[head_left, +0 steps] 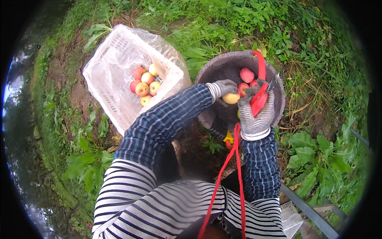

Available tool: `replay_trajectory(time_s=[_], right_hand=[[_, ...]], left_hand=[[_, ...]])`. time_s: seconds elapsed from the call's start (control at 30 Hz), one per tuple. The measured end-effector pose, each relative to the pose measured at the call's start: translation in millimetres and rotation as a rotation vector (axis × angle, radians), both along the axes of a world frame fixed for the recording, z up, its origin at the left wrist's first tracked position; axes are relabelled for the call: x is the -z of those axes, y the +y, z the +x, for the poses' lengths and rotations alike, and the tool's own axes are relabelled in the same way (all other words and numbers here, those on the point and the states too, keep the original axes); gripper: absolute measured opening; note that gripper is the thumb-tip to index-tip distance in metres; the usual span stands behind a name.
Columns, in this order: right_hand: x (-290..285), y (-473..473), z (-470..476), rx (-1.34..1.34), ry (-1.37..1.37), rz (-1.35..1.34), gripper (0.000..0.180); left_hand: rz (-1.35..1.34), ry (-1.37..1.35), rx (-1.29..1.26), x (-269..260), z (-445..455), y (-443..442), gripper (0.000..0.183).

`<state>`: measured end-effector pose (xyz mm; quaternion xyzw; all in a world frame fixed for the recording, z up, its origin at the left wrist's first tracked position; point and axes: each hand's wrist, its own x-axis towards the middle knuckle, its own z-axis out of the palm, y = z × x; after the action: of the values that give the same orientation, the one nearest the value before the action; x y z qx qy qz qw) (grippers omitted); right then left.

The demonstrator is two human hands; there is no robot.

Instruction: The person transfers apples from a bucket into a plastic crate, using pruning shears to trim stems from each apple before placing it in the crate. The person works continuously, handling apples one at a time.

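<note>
My left hand (pixel 223 89), in a grey knit glove, has its fingers around a pale yellow apple (pixel 231 98) inside a dark grey bucket (pixel 206 71). Red-handled pruning shears (pixel 260 101) rest in my gloved right hand (pixel 256 118), blades pointing up and right over the bucket's right side. Beyond my hands lie several red apples (pixel 246 75) in the bucket, some partly hidden by the right hand. Its red handle (pixel 260 64) stands at the far rim. A red cord (pixel 223 168) runs from my chest up to near my right wrist.
Left of the bucket stands a white plastic crate (pixel 104 89) lined with clear film, several red and yellow apples (pixel 142 89) inside. Broad-leaved weeds (pixel 307 152) and grass surround both containers. A metal bar (pixel 309 210) crosses the lower right, beside another film-covered container (pixel 289 219).
</note>
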<state>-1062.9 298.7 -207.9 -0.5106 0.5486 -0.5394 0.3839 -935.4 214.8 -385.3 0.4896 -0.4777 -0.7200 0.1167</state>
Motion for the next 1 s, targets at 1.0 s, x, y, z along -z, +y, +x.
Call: replay_trajectory(time_s=[1.0], right_hand=[[-5.8, 7.4, 9.1, -0.223, 0.751, -0.172, 0.048]], left_hand=[[-0.413, 0.578, -0.738, -173.7, 45.5, 47.3, 0.02]])
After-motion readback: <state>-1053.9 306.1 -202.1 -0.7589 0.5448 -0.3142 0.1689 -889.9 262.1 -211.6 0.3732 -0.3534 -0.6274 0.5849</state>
